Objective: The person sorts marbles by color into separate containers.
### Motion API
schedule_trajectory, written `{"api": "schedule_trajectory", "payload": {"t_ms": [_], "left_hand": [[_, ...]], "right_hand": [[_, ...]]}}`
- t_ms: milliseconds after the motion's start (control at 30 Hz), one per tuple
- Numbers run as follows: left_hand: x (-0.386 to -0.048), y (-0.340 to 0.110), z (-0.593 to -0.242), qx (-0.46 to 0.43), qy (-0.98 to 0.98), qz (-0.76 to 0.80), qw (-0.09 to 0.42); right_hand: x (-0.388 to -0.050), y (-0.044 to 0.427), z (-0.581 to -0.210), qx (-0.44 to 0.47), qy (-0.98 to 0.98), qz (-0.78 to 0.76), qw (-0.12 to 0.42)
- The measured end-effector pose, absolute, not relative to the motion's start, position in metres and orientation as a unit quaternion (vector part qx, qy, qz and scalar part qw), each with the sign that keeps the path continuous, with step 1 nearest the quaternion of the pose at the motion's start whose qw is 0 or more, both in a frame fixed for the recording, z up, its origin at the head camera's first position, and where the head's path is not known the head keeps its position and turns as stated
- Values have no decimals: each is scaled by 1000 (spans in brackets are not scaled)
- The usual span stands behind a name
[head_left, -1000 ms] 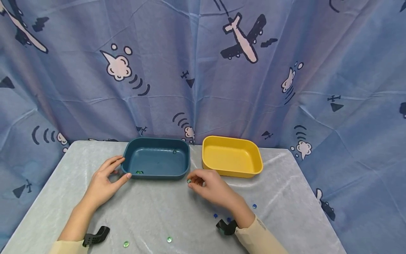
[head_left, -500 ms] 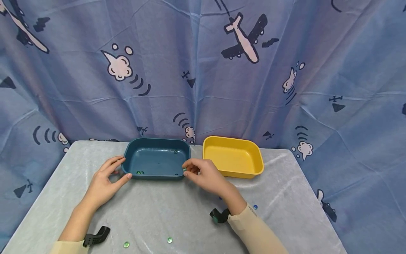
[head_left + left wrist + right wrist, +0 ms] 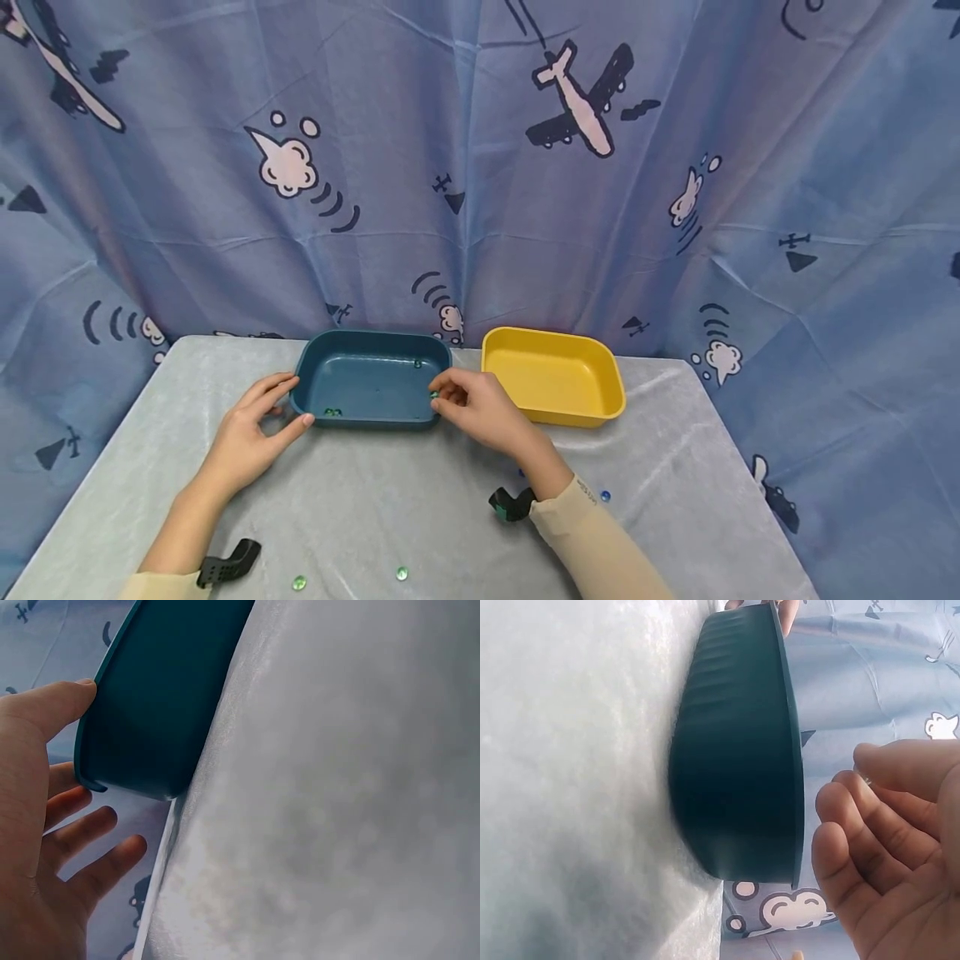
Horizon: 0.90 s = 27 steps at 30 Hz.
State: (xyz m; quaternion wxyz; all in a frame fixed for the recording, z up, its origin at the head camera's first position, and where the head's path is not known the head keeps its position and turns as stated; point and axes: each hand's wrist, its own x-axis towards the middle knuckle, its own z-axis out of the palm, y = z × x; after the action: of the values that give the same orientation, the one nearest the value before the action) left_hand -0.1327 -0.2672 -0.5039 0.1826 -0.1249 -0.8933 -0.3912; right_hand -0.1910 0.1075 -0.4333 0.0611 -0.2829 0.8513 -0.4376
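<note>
The right hand point(image 3: 483, 408), partly hiding the yellow tub point(image 3: 555, 379), pinches a green bead point(image 3: 434, 395) at the teal tub point(image 3: 367, 385); the left hand point(image 3: 243, 437), fingers relaxed, touches its rim.

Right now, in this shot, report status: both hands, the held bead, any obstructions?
Left hand touching teal tray's rim. Right hand pinching green bead near that tray's right end. Yellow tray standing apart; no obstruction apparent.
</note>
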Motion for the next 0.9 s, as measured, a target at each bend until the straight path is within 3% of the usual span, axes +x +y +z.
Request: {"api": "schedule_trajectory", "payload": {"t_ms": [500,900], "left_hand": [[-133,-268,-505,-125,-892,-393,185],[-133,-266,-505,-115,-895,-390,181]], "right_hand": [[-194,108,-438,-277,856,-429,79],[-190,113,-437,-282,855,-433,54]]}}
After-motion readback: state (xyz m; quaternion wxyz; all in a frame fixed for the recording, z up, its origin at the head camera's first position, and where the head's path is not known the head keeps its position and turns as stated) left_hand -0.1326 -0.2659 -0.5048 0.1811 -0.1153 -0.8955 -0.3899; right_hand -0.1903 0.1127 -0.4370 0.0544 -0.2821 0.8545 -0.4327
